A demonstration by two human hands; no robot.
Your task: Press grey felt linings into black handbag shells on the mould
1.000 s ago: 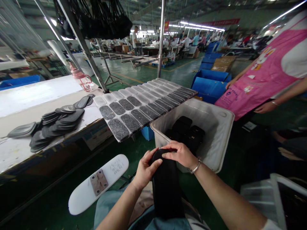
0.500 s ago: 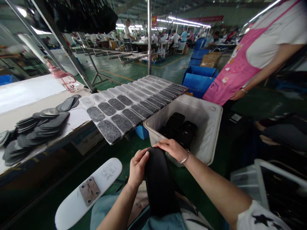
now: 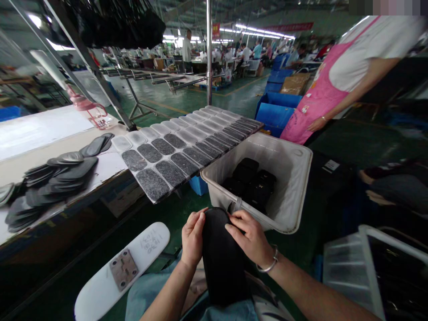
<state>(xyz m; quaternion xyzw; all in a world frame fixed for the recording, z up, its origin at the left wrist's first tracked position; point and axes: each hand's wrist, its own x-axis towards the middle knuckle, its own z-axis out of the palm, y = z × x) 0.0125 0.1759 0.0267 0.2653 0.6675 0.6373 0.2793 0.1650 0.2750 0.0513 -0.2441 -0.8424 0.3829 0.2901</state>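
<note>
A long black panel (image 3: 220, 258) with a rounded far end stands out from my lap, smooth and dark. My left hand (image 3: 193, 238) pinches its left edge near the rounded end, thumb on top. At the opposite edge, my right hand (image 3: 251, 238) grips close to the end, fingers bent over the rim. A silver bangle circles the right wrist. Just beyond the panel is a whitish plastic bin (image 3: 290, 200) holding several black pouch-like pieces (image 3: 245, 171). To the left of my knees sits a white round-ended board (image 3: 150, 245) with a metal hinge plate (image 3: 123, 269).
A tilted board (image 3: 180, 138) carries rows of grey and whitish oval pieces. Stacked dark pads (image 3: 56, 183) lie on the left table beside a pink bottle (image 3: 88, 107). A person in a pink apron (image 3: 317, 102) stands at right, near another clear bin (image 3: 347, 263).
My right hand has slid from the panel's rounded tip down onto its right edge. My left hand stays at the left edge. The person in the apron has shifted slightly left.
</note>
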